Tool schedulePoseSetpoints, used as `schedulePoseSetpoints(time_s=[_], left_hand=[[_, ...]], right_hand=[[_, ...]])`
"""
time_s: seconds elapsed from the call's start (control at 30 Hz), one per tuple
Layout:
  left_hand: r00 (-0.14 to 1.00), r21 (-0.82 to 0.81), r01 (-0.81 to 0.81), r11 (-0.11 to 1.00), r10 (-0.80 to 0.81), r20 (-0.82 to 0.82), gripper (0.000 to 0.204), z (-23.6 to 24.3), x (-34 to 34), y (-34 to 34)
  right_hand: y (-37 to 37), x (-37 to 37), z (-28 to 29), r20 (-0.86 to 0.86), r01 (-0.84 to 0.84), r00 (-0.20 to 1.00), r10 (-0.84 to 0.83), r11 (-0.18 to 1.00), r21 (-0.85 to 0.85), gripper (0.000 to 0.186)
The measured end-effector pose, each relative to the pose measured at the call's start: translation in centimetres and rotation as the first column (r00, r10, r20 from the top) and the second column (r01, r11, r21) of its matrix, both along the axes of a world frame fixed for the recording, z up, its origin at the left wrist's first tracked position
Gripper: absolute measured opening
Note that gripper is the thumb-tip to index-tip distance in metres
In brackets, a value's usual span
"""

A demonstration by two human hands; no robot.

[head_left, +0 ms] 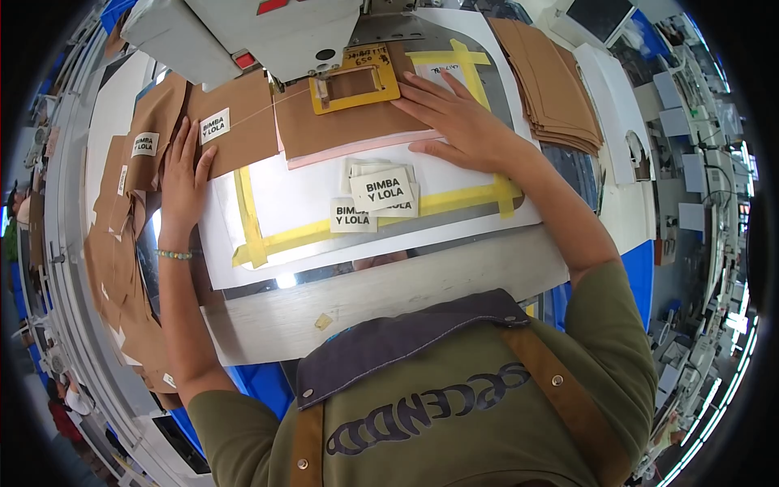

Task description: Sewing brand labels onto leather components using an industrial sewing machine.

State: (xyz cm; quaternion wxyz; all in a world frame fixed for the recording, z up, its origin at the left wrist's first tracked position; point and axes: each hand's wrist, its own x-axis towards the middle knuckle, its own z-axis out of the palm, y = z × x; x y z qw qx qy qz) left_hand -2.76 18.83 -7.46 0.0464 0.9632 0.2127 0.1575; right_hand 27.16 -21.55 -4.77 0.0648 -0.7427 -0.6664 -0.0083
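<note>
My left hand (pixel 183 183) lies with fingers stretched on the edge of a brown panel (pixel 247 134) that has a white label (pixel 215 126) sewn or stuck on it. A thread runs from this label to the sewing machine head (pixel 268 36). My right hand (pixel 458 126) is flat, its fingertips at the right end of a yellow clamp frame (pixel 355 104). That frame rests on a second brown panel (pixel 345 134) below the machine head, over a pink-edged layer. Several loose white labels with black print (pixel 381 188) are piled in front, between my forearms.
A stack of brown panels (pixel 544 89) lies at the right. More labelled brown panels (pixel 122 260) hang in a heap over the left side. Yellow tape (pixel 324 235) borders the white work sheet (pixel 284 199). A small beige scrap (pixel 323 321) sits by the table's front edge.
</note>
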Motion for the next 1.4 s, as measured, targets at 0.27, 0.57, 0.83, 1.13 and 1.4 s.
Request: schedulePoseSetpoints(time_s=[0.27,0.57,0.83,1.13,1.4], left_hand=[[0.973,0.142,0.229,0.963,-0.232,0.003,0.053,4.9,0.8,-12.6],[0.948,-0.035,0.294,0.955,-0.296,-0.117,0.061,3.6,2.3,-16.4],[0.954,-0.078,0.298,0.951,-0.298,0.002,0.061,3.1,2.2,-16.4],[0.95,-0.025,0.305,0.952,-0.306,-0.057,0.055,3.6,1.9,-16.6],[0.953,-0.029,0.301,0.953,-0.301,-0.002,0.055,3.7,1.8,-16.6]], right_hand=[[-2.9,-1.2,1.8,-0.066,0.061,0.996,-0.061,0.998,0.007,0.068],[-4.2,-1.1,0.4,-0.143,0.072,0.988,-0.054,0.99,0.121,0.07],[-4.5,-1.0,0.8,-0.125,0.007,0.992,0.004,0.997,0.083,0.07],[-4.4,-1.2,1.0,-0.108,-0.007,0.994,0.015,0.997,0.074,0.06],[-4.4,-1.3,1.4,-0.154,0.036,0.988,-0.03,0.999,0.037,0.067]])
